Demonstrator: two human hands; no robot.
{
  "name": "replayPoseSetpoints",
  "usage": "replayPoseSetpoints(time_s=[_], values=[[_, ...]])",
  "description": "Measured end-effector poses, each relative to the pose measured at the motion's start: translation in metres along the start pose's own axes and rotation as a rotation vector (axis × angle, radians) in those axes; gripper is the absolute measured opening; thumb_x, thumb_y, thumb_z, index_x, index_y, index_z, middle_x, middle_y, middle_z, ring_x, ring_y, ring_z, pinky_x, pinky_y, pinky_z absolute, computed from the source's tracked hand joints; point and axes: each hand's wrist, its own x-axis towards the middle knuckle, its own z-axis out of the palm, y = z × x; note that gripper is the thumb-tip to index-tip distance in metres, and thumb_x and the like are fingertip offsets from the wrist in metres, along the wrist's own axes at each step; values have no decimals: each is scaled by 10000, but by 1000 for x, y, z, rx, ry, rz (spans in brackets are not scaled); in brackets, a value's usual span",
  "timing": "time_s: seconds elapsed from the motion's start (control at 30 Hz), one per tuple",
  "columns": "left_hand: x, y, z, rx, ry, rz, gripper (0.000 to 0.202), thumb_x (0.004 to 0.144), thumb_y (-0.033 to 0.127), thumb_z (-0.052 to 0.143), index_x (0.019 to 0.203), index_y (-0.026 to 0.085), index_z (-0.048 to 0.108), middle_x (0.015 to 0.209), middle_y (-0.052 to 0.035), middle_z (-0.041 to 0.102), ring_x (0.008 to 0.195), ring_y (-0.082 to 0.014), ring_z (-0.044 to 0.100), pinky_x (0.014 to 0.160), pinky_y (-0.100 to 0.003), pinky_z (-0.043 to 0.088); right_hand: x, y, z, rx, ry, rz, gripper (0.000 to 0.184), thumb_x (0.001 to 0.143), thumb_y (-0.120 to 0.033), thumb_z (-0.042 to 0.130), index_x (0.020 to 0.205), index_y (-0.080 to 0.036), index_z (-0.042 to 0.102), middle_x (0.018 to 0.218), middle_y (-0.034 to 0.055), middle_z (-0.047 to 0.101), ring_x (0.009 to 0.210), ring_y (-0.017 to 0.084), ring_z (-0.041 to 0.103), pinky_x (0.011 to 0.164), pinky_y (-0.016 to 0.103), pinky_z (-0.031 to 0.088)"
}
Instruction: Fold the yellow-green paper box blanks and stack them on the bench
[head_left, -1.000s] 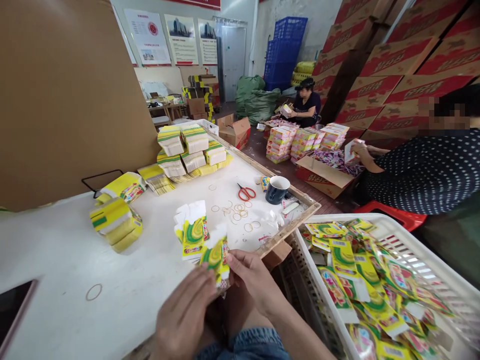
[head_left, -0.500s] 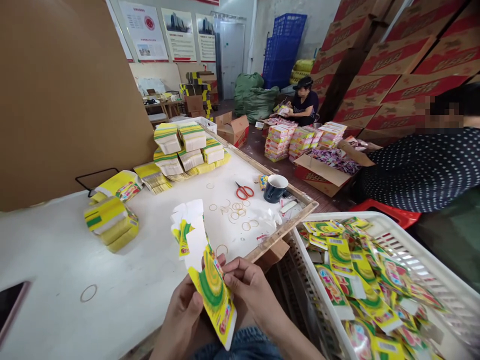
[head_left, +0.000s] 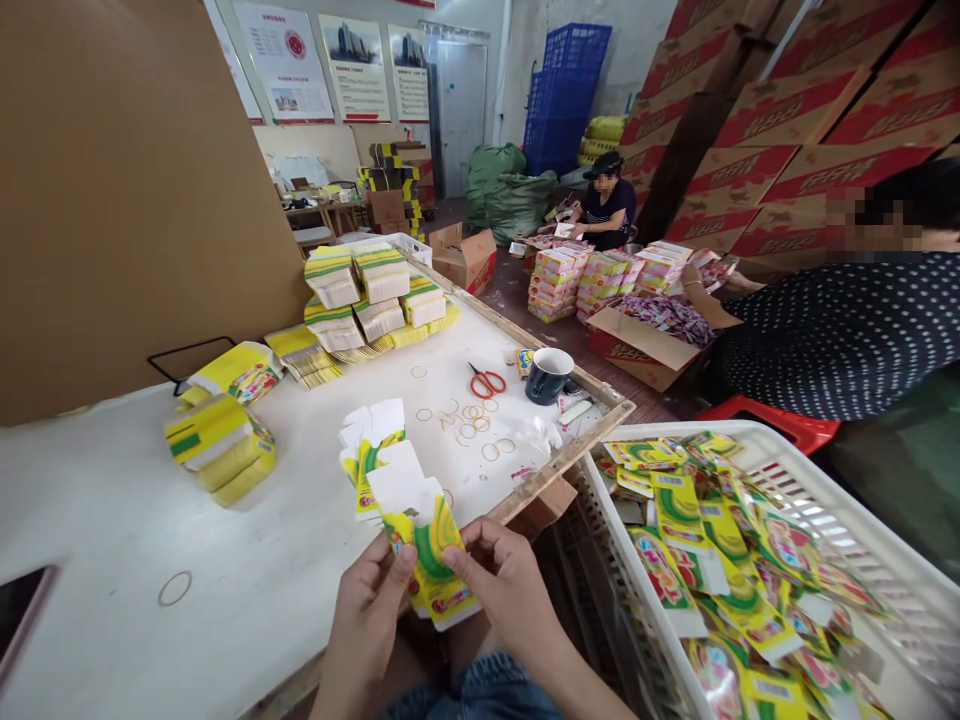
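Observation:
Between my two hands is a yellow and green printed carton (head_left: 429,556), its white flaps pointing away from me. My left hand (head_left: 379,590) pinches its left edge, thumb on the printed face. At the right edge, my right hand (head_left: 499,575) grips it with the thumb in front and fingers behind. Just beyond, several flat cartons (head_left: 369,455) with white flaps lie loosely piled on the white table (head_left: 300,540). To my right stands a white plastic basket (head_left: 757,432) holding many yellow and green cartons (head_left: 679,510).
Bundled carton stacks (head_left: 221,450) are on the table's left, more at the back. Scissors (head_left: 486,380), a dark mug (head_left: 550,376), rubber bands (head_left: 472,425) and a phone (head_left: 22,605) lie about. Two people work at the right near an open box (head_left: 637,345).
The carton has turned from a steep tilt to face me more squarely, its printed sides spread wider. My left thumb has shifted up onto its face.

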Motion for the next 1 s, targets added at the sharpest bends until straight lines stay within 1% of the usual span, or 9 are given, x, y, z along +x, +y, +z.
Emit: replayPoseSetpoints(time_s=[0.1, 0.2, 0.3, 0.4, 0.5, 0.63, 0.73, 0.83, 1.0], values=[[-2, 2, 2, 93, 76, 81, 616, 724, 331, 757, 1248, 225, 450, 1012, -64, 765, 957, -238, 696, 798, -318, 555, -1, 1, -2, -129, 4, -73, 157, 786, -296, 682, 873, -190, 606, 761, 6, 640, 617, 133, 534, 582, 239, 427], [-9, 7, 4, 87, 61, 118, 740, 737, 348, 737, 1334, 275, 307, 1022, -68, 757, 947, -254, 699, 774, -341, 558, -3, 0, -8, -172, -87, -151, 406, 807, -230, 650, 1191, -253, 518, 976, 29, 640, 697, 145, 562, 635, 252, 461], [-15, 12, 5, 91, -46, 75, 730, 750, 374, 712, 1357, 289, 316, 1071, -83, 735, 977, -281, 685, 765, -359, 558, -5, -4, -16, -222, -161, -218, 458, 837, -249, 619, 1275, -284, 489, 1039, 41, 631, 740, 157, 578, 682, 270, 472], [-18, 12, 2, 89, -122, 21, 588, 755, 375, 698, 1278, 280, 447, 1027, -82, 735, 950, -302, 686, 736, -371, 556, -5, -13, -22, -236, -212, -229, 444, 841, -297, 625, 1269, -280, 507, 1006, 37, 636, 763, 168, 582, 683, 270, 462], [-20, 6, 0, 36, -176, -18, 458, 735, 374, 714, 1148, 291, 534, 911, -51, 741, 849, -287, 701, 679, -356, 538, -3, -22, -27, -246, -295, -224, 240, 867, -342, 595, 1079, -232, 617, 875, 21, 632, 741, 163, 560, 649, 254, 432], [-21, -1, 0, 17, -227, -61, 576, 705, 394, 744, 1202, 299, 469, 861, -40, 735, 714, -245, 695, 615, -320, 491, 3, -28, -29, -318, -301, -263, 279, 920, -366, 510, 785, -178, 665, 716, 19, 606, 665, 152, 535, 613, 255, 394], [-21, 1, 1, -16, -237, -97, 864, 708, 374, 751, 1398, 327, 232, 897, -51, 738, 757, -251, 700, 644, -324, 487, 4, -26, -27, -254, -230, -266, 191, 915, -346, 529, 937, -204, 653, 765, 26, 627, 705, 168, 560, 644, 265, 416], [-20, 6, 1, -38, -262, -124, 811, 719, 340, 749, 1384, 284, 288, 934, -71, 740, 847, -271, 701, 683, -334, 507, 4, -23, -26, -110, -180, -216, 373, 903, -326, 561, 1263, -273, 483, 836, 16, 648, 718, 171, 580, 657, 270, 443], [-16, 12, -2, 59, -300, -53, 440, 786, 288, 694, 1182, 251, 504, 1009, -81, 735, 887, -269, 706, 696, -323, 540, 5, -28, -33, -225, -243, -372, 274, 919, -391, 500, 965, -228, 715, 986, 71, 626, 947, 218, 559, 800, 310, 437]])
